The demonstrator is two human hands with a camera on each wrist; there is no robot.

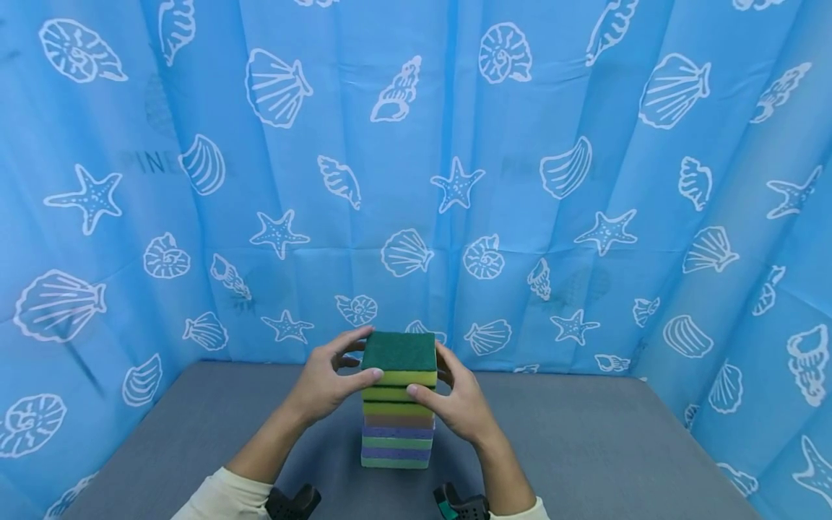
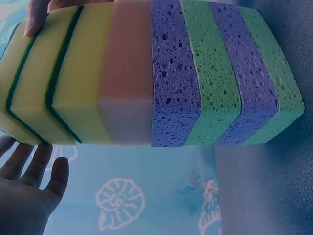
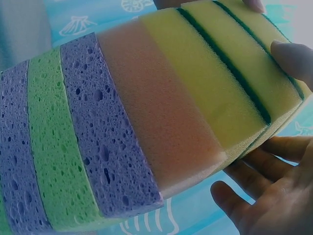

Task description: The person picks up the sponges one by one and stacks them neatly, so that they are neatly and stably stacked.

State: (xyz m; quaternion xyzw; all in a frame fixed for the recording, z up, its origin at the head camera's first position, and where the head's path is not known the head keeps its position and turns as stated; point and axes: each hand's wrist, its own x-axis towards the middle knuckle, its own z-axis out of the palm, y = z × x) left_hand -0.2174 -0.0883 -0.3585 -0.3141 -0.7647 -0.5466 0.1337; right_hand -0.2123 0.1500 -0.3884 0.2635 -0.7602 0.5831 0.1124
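Observation:
A tall stack of sponges stands upright on a grey surface. Lowest are light green and purple porous sponges (image 2: 173,73) in alternating layers. A pinkish sponge (image 3: 151,98) lies above them. Over it come three yellow sponges, each with a dark green scouring layer on its upper face; the top sponge (image 1: 399,352) shows its green side. My left hand (image 1: 328,379) holds the top sponge at its left, thumb on the front face. My right hand (image 1: 464,401) grips the right side just lower, its thumb on the front of the second yellow sponge. Some fingertips are hidden behind the stack.
The grey tabletop (image 1: 572,448) spreads out on both sides of the stack. Behind it hangs a blue curtain (image 1: 416,195) printed with white shells and starfish, which also borders the table left and right.

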